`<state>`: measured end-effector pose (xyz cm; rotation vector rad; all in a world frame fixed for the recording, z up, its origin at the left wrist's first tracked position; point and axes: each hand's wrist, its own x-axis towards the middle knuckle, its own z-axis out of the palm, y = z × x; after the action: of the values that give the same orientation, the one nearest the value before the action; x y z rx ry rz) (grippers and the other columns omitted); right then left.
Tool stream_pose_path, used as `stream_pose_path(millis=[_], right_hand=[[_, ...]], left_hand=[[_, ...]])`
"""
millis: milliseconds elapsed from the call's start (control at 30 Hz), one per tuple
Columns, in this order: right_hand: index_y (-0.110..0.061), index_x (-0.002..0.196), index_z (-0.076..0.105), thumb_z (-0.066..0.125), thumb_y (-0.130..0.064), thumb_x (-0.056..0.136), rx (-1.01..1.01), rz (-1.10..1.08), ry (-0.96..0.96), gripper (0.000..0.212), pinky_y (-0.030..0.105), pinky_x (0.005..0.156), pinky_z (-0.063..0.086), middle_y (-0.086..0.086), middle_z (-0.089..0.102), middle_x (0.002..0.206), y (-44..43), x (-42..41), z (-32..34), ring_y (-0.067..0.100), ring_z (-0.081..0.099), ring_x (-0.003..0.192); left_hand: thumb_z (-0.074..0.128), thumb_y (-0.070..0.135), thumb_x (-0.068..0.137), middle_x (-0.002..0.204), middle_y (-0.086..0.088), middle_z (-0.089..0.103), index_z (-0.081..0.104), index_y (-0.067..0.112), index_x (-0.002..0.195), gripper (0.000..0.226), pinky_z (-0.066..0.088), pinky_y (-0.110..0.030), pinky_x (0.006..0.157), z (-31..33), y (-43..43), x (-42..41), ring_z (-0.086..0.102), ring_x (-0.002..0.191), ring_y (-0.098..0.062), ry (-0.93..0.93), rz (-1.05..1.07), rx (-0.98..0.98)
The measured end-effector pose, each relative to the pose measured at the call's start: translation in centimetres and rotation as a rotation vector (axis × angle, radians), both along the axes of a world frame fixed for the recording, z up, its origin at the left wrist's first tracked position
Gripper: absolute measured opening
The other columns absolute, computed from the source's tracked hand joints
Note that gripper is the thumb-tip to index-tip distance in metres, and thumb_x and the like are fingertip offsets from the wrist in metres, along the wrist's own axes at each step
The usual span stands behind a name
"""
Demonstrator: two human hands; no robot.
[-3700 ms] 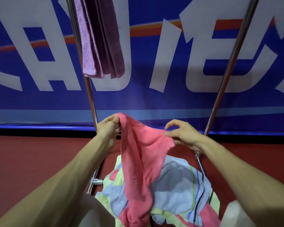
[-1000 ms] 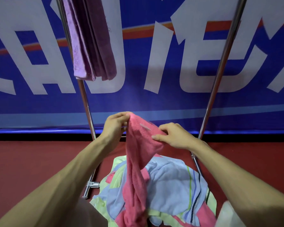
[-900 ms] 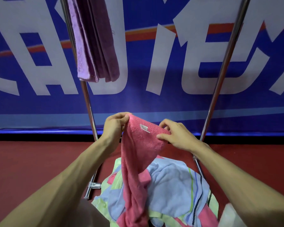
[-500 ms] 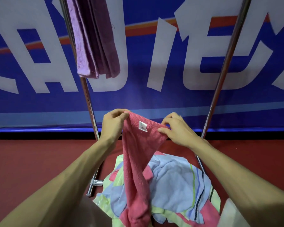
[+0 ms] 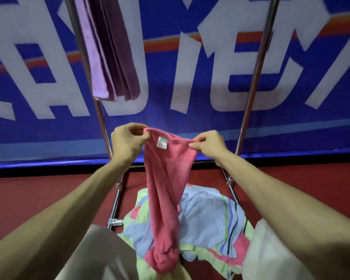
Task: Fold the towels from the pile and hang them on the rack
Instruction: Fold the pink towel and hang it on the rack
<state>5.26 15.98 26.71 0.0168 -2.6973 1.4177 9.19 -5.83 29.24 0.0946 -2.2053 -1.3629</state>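
A: What's in front of us, biggest first?

B: A blue banner (image 5: 160,87) at the back. Before it stands the metal rack (image 5: 257,67), its two uprights rising off the red floor (image 5: 28,199). The pile of towels (image 5: 206,215) lies on the floor between the rack's feet. A folded purple towel (image 5: 113,57) hangs beside the left upright.

A: And the one being worked?

B: The pink towel (image 5: 166,178) hangs from both hands above the pile, with its lower end bunched on it. The left hand (image 5: 127,144) pinches one top corner and the right hand (image 5: 208,144) pinches the top edge. A white label (image 5: 162,142) shows between them.

A: How to do it well?

B: I'd slide the right pinch out to the far corner and lift until the towel clears the pile. Then square the edges before folding.
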Motion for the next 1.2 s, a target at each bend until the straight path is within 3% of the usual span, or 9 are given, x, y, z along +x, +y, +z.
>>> stream_pose_path(millis=[133, 300, 500, 633, 733, 833, 1033, 1133, 1200], right_hand=[[-0.013, 0.070, 0.077, 0.091, -0.024, 0.060, -0.220, -0.038, 0.055, 0.021, 0.035, 0.075, 0.056, -0.003, 0.068, 0.063, -0.6, 0.2, 6.6, 0.009, 0.058, 0.064], [-0.016, 0.065, 0.070, 0.086, -0.021, 0.069, -0.453, -0.063, 0.247, 0.017, 0.045, 0.082, 0.058, 0.002, 0.072, 0.075, -2.3, 0.9, 15.1, 0.020, 0.068, 0.078], [-0.020, 0.081, 0.073, 0.079, -0.015, 0.077, -0.419, -0.141, 0.501, 0.009, 0.027, 0.077, 0.055, -0.004, 0.071, 0.085, -3.6, 2.3, 22.5, 0.012, 0.066, 0.083], [-0.022, 0.084, 0.071, 0.072, -0.009, 0.083, -0.434, -0.176, 0.663, 0.013, 0.014, 0.064, 0.046, -0.007, 0.067, 0.078, -3.9, 2.9, 26.7, 0.009, 0.064, 0.078], [-0.020, 0.082, 0.070, 0.069, -0.006, 0.085, -0.463, -0.225, 0.653, 0.014, 0.017, 0.063, 0.046, -0.003, 0.069, 0.082, -4.3, 3.2, 27.1, 0.011, 0.065, 0.080], [-0.020, 0.083, 0.070, 0.066, -0.009, 0.088, -0.520, -0.289, 0.691, 0.013, 0.017, 0.063, 0.046, -0.004, 0.068, 0.082, -4.1, 3.6, 27.3, 0.007, 0.062, 0.076], [-0.015, 0.096, 0.075, 0.069, -0.011, 0.086, -0.422, -0.269, 0.720, 0.012, 0.019, 0.071, 0.051, -0.005, 0.068, 0.084, -2.6, 3.1, 27.5, 0.006, 0.063, 0.079], [-0.014, 0.094, 0.075, 0.071, -0.010, 0.084, -0.413, -0.244, 0.717, 0.011, 0.019, 0.072, 0.053, -0.007, 0.068, 0.081, -2.0, 2.6, 26.2, 0.003, 0.063, 0.076], [-0.016, 0.090, 0.075, 0.074, -0.011, 0.082, -0.472, -0.216, 0.704, 0.010, 0.021, 0.073, 0.055, -0.008, 0.069, 0.079, -1.8, 2.2, 25.3, 0.004, 0.066, 0.078]], left_hand=[[0.072, 0.010, 0.075, 0.069, 0.007, 0.071, 0.076, 0.019, 0.082, 0.012, 0.057, -0.024, 0.073, 6.1, -1.7, 0.4, 0.063, 0.061, 0.003, 0.091, 0.009, -0.049], [0.072, 0.006, 0.079, 0.069, 0.002, 0.071, 0.075, 0.010, 0.088, 0.010, 0.060, -0.030, 0.068, 13.8, -3.6, 1.0, 0.067, 0.059, -0.008, 0.158, -0.030, -0.101], [0.070, 0.006, 0.085, 0.079, -0.004, 0.071, 0.071, 0.009, 0.090, 0.006, 0.060, -0.038, 0.077, 20.9, -4.5, 2.6, 0.071, 0.076, -0.019, 0.210, -0.094, -0.060], [0.070, 0.005, 0.084, 0.078, -0.005, 0.071, 0.072, 0.011, 0.089, 0.008, 0.060, -0.039, 0.076, 24.3, -4.2, 3.1, 0.071, 0.076, -0.023, 0.324, -0.041, -0.042], [0.068, 0.004, 0.083, 0.078, -0.007, 0.072, 0.075, 0.006, 0.091, 0.011, 0.060, -0.040, 0.073, 25.5, -3.5, 3.2, 0.070, 0.072, -0.023, 0.351, 0.020, -0.132], [0.067, 0.005, 0.084, 0.082, -0.008, 0.071, 0.074, 0.005, 0.096, 0.014, 0.058, -0.032, 0.072, 26.1, -2.4, 3.3, 0.067, 0.072, -0.019, 0.400, 0.073, -0.144], [0.073, 0.010, 0.082, 0.083, -0.004, 0.072, 0.073, 0.014, 0.094, 0.012, 0.060, -0.039, 0.075, 24.1, -2.7, 2.3, 0.071, 0.080, -0.020, 0.389, -0.008, -0.015], [0.071, 0.009, 0.085, 0.084, -0.007, 0.070, 0.071, 0.015, 0.088, 0.008, 0.060, -0.036, 0.067, 22.3, -2.6, 1.6, 0.070, 0.079, -0.023, 0.331, -0.093, 0.019], [0.067, 0.008, 0.087, 0.083, -0.005, 0.067, 0.068, 0.016, 0.087, 0.008, 0.057, -0.025, 0.059, 21.6, -2.8, 1.3, 0.067, 0.076, -0.019, 0.302, -0.110, 0.052]])
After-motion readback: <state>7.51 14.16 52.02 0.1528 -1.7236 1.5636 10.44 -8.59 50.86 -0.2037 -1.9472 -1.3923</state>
